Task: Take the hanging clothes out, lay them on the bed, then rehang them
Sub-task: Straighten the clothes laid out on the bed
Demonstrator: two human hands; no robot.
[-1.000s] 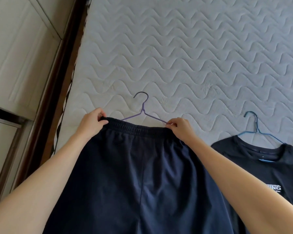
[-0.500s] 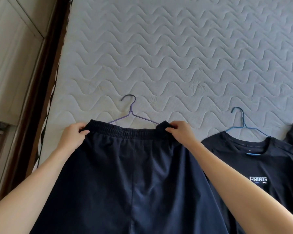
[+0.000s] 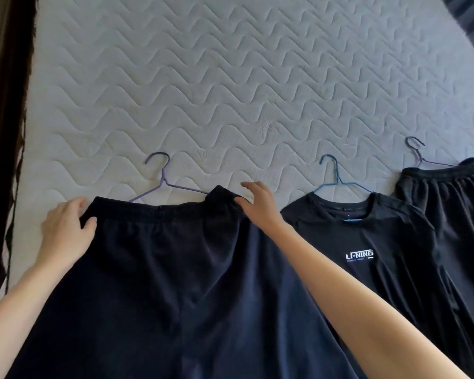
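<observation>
Navy knit shorts [image 3: 159,269], gathered elastic waistband: flat on white wave-quilted bed [image 3: 230,91] between both hands, on a thin lilac wire hanger [image 3: 163,184]. Left hand [image 3: 66,231]: thumb on the waistband corner, fingers loosely bent; pinching or not, cannot tell. Right hand [image 3: 257,206]: fingers straight and spread, thumb touching the opposite corner. Black printed T-shirt [image 3: 367,242] lies just right of it.

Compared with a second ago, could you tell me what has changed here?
The right hand has opened and let go of the waistband corner of the navy shorts, fingers now straight. The left hand has loosened at the other corner, thumb on the fabric; whether it still pinches is unclear. The shorts, purple hanger and black T-shirt lie on the bed as before.
</observation>
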